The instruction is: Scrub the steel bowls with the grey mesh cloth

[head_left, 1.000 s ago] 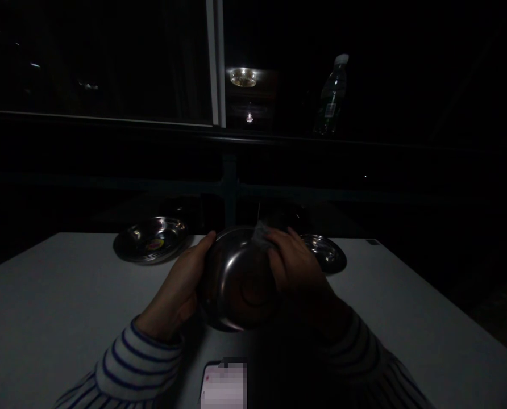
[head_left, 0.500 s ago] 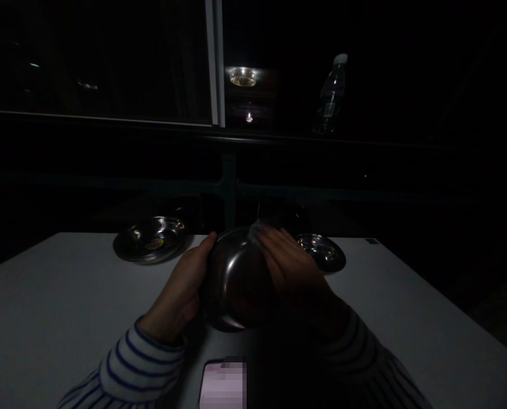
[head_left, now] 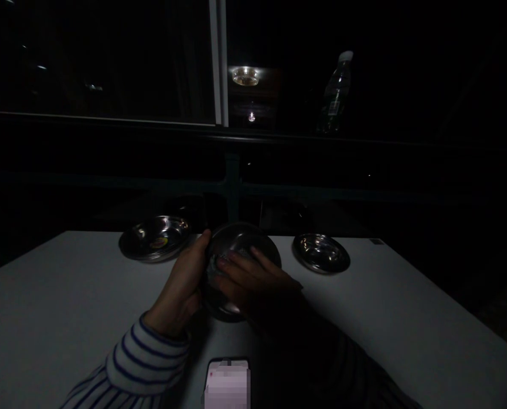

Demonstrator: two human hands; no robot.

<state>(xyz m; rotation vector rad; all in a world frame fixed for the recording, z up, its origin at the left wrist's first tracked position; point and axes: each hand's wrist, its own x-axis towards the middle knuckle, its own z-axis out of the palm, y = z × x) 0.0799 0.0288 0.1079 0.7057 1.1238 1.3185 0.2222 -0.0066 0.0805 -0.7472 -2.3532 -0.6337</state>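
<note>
My left hand grips the left rim of a shiny metal bowl, thumb at its upper edge. The bowl is held tilted above the table, its rounded side seemingly toward me. My right hand lies across it, fingers pressing a small greyish cloth onto the metal. Most of the cloth is hidden under the fingers, and the dim light hides its exact kind. Another metal bowl rests on the table to the right. At the left stands a stack of metal bowls, a yellow sticker inside the top one.
A phone with a lit screen lies at the near edge of the white table. Beyond the far edge are a dark railing and a window frame. A plastic bottle stands upright at the back right.
My right hand has moved with the cloth from the bowl's upper right, left and down across its surface. My left hand keeps its hold on the rim.
</note>
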